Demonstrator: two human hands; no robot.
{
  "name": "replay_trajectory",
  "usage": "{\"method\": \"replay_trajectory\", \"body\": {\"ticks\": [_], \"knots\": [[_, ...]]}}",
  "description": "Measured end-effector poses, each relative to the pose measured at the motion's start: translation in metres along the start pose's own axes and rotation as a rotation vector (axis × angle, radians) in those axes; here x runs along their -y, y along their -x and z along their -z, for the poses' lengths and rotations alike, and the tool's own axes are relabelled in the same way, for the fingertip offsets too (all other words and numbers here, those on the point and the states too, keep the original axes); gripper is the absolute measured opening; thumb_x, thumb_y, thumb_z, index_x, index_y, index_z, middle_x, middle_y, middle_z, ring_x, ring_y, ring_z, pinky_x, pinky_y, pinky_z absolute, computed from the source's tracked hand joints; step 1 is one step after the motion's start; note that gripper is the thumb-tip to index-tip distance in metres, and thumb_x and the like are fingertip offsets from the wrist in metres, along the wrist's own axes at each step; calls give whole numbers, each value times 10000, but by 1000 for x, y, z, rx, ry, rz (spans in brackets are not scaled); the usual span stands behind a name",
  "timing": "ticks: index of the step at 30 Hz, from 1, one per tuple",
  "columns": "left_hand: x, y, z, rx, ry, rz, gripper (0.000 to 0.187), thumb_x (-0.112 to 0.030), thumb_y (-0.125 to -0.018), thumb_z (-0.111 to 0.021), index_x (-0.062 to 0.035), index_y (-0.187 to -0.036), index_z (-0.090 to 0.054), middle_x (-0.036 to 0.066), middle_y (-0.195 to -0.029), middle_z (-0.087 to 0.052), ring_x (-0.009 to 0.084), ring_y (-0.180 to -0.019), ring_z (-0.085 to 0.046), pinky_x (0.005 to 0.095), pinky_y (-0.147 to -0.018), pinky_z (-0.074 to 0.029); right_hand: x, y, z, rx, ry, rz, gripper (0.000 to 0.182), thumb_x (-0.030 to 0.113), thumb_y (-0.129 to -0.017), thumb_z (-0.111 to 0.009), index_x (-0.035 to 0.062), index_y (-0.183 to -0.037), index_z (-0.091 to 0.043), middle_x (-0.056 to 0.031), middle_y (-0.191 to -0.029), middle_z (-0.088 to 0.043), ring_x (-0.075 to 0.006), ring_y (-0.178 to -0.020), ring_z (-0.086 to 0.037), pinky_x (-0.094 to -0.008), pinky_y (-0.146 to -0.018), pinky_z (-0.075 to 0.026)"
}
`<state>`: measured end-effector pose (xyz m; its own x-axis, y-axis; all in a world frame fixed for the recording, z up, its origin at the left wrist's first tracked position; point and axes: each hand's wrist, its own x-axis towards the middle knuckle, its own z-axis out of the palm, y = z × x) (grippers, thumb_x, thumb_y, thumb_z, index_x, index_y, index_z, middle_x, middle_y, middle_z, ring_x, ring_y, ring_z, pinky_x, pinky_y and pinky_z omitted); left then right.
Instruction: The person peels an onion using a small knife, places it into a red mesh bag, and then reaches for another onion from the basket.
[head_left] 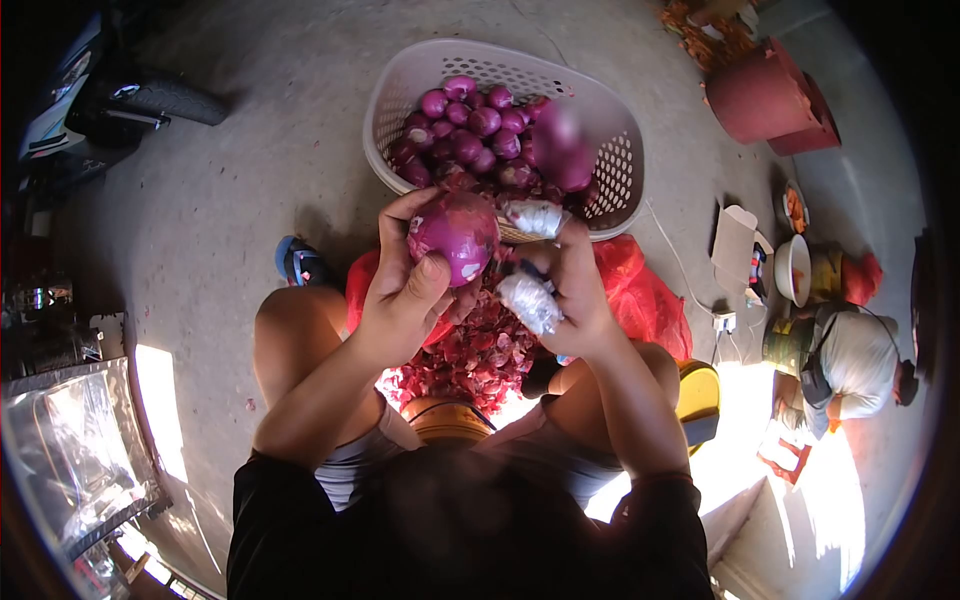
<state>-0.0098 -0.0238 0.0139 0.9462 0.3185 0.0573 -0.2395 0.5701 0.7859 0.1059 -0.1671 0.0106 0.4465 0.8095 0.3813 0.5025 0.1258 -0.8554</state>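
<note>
A purple onion [453, 240] with some brownish skin near its top is held in my left hand [405, 290], its thumb pressed on the front. To its right is my right hand [570, 285], with silvery-white wrapping [530, 303] round the thumb and a fingertip, which are apart. What lies between its fingers is hard to make out. Beyond both hands stands a light perforated basket [390, 85] of peeled purple onions [484, 121]. A blurred purple shape [563, 145] shows over its right part. Below the hands lies a heap of red onion skins [480, 360].
Red plastic bags [640, 300] lie beside the skins. A person [860, 360] is at the right, near a white bowl [792, 270] and an open carton [735, 240]. A red bucket [765, 95] lies at the upper right; a wheel [175, 98] is at the upper left.
</note>
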Motion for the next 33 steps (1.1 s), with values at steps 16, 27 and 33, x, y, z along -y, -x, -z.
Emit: {"method": "replay_trajectory", "body": {"ticks": [16, 27, 33], "knots": [[0, -1, -4, -15, 110, 92, 606, -489, -893, -470, -182, -1364, -244, 52, -1085, -493, 95, -660, -460, 215, -477, -349, 5, -11, 0, 21, 50, 8, 455, 84, -750, -680, 47, -1125, -423, -184, -978, -619, -366, -838, -629, -365, -689, -487], [-1, 0, 0, 95, 132, 82, 568, -516, -904, -419, -224, -1363, -256, 40, -1087, -486, 96, -649, -423, 210, -479, -327, -1, -11, -7, -168, -172, -34, 437, -6, -825, -593, 17, -1217, -402, -116, -989, -605, -183, -913, -605, -282, -802, -453], [3, -6, 16, 196, 478, 199, 586, -457, -896, -487, -200, -1346, -212, 84, -1108, -495, 153, -732, -539, 251, -554, -428, 3, -3, -2, -24, -115, -85, 539, 56, -797, -623, 22, -1246, -326, -101, -766, -598, -203, -723, -613, -290, -693, -451]]}}
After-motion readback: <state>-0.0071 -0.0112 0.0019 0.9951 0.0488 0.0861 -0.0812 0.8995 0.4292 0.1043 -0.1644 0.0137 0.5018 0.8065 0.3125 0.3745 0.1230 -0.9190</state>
